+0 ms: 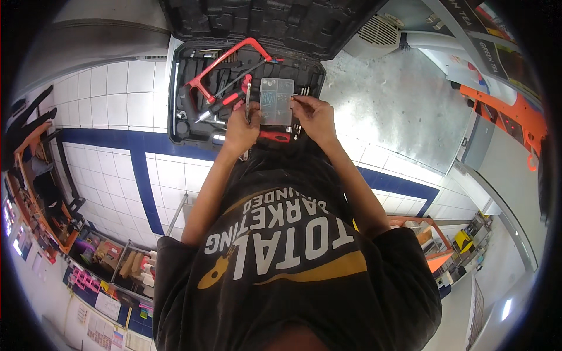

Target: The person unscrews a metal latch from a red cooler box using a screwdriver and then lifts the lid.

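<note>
A clear plastic compartment box [277,104] with a closed lid is held level over the tool case. Some small teal-looking pieces show inside it. My left hand [243,130] grips its left edge, the thumb toward the box. At the right edge, my right hand [315,117] pinches the box between thumb and fingertips. Underneath lies the open black tool case [319,75]. A red hacksaw [206,93] rests across the case's left part, beside a red-and-black screwdriver [225,104]. A red-and-black handle [274,136] sticks out just below the box.
The case's black lid [263,23] stands raised at the far side. To the right spreads a shiny metal surface [398,105]. White tiles [108,105] with blue bands lie to the left. Orange equipment [509,114] and a shelf with packages [492,50] are at the far right.
</note>
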Tool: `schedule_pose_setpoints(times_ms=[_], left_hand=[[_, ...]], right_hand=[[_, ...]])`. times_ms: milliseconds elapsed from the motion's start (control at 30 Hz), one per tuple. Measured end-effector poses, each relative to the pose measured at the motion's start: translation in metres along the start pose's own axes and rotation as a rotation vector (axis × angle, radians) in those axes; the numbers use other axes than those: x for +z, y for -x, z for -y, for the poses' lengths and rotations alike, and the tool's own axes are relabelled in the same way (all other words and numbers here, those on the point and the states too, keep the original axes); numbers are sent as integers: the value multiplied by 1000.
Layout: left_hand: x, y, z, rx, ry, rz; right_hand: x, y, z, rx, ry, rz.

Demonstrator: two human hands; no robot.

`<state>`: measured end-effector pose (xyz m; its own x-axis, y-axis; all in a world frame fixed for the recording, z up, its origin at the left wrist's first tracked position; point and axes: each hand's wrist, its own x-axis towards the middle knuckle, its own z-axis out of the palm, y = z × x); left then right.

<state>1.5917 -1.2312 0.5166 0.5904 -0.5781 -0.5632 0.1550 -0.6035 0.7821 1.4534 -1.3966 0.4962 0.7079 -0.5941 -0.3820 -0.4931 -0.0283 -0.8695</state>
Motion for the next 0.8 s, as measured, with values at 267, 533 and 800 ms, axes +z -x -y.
schedule_pose_setpoints(times_ms=[267, 533, 800], left_hand=[[10, 0, 5, 279, -278, -174], [22, 9, -36, 276, -558, -211], [20, 2, -53, 108, -533, -134]], right_hand=[[7, -4, -20, 99, -203, -40], [11, 5, -13, 106, -283, -33], [6, 7, -5, 81, -323, 23]])
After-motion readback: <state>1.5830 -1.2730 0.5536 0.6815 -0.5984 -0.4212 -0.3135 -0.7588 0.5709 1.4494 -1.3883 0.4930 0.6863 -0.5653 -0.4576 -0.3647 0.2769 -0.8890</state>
